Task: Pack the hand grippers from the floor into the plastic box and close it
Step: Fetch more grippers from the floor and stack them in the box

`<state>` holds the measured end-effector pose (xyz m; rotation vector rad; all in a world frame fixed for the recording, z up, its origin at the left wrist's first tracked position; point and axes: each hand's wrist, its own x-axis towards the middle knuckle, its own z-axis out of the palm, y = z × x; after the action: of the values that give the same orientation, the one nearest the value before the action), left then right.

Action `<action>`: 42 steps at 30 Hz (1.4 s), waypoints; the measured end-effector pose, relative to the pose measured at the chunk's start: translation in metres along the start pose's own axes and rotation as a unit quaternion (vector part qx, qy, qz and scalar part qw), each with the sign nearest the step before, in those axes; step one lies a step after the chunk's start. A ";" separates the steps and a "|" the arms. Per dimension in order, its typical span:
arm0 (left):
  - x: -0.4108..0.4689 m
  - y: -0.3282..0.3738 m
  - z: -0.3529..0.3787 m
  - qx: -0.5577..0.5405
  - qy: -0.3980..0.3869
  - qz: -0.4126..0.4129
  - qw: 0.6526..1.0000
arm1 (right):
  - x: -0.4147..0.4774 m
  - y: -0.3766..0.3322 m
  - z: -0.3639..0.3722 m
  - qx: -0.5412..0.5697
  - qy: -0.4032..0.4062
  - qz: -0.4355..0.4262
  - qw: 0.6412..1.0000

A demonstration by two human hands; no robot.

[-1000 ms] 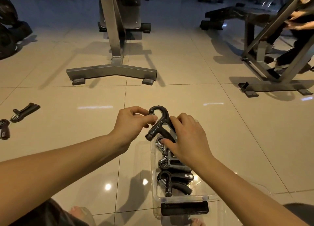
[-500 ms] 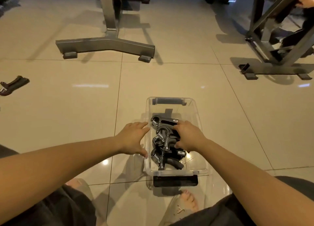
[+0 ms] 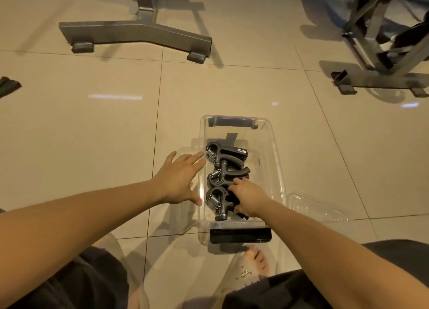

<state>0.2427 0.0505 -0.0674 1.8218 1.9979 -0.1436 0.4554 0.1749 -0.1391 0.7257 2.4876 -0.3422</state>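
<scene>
Head view: looking straight down at a packing job that is only partly done.
floor (image 3: 92, 146): shiny tiles; everything sits on it.
plastic box (image 3: 275, 146): clear and open, right in front of the person's feet, with room left at the far end.
lid (image 3: 318, 206): clear, lying flat on the floor just beside the box on its right. It goes on last.
left hand (image 3: 178, 181): fingers straight and spread, holding nothing. It rests against the box's left wall. Keeping it there should stop the box from sliding.
right hand (image 3: 249, 198): down inside the box, fingers curled over the handles of the hand grippers at the near end.
hand grippers (image 3: 222, 176): three or so black ones with springs, packed close in a row in the box. I think they should lie flat and low, all turned the same way, so no handle sticks up past the rim.
dark thing (image 3: 8, 85): at the far left edge of the floor, well apart from the box. It may be one more gripper to fetch before closing.
</scene>
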 end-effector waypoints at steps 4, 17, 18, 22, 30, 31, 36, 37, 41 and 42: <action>0.001 -0.002 0.002 -0.003 0.005 0.006 1.000 | 0.000 0.001 0.006 0.011 0.014 0.010 1.000; -0.012 0.002 -0.011 -0.023 0.025 0.026 0.999 | -0.010 -0.007 -0.025 -0.006 0.024 0.043 0.999; -0.016 -0.001 -0.015 -0.026 0.032 0.021 0.999 | -0.013 -0.010 -0.037 0.003 0.051 0.048 0.998; -0.040 -0.022 -0.043 -0.033 0.068 -0.036 0.996 | -0.027 -0.035 -0.104 0.028 0.172 0.052 0.983; -0.144 -0.109 -0.121 -0.156 0.185 -0.187 0.952 | -0.028 -0.181 -0.221 -0.002 0.265 -0.042 0.963; -0.161 -0.122 -0.130 -0.160 0.199 -0.203 0.945 | -0.025 -0.202 -0.230 0.003 0.272 -0.051 0.961; -0.247 -0.191 -0.152 -0.176 0.234 -0.293 0.910 | 0.006 -0.296 -0.263 0.055 0.280 -0.101 0.953; -0.265 -0.206 -0.152 -0.182 0.240 -0.311 0.902 | 0.012 -0.316 -0.267 0.068 0.281 -0.114 0.950; -0.329 -0.253 -0.163 -0.174 0.258 -0.372 0.874 | 0.032 -0.394 -0.282 0.108 0.278 -0.171 0.939; -0.341 -0.265 -0.168 -0.169 0.264 -0.384 0.869 | 0.039 -0.410 -0.288 0.104 0.277 -0.185 0.937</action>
<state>-0.0403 -0.2397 0.1584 0.8084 2.8093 0.4976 0.0798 -0.0394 0.1166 0.4699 3.1718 -0.6137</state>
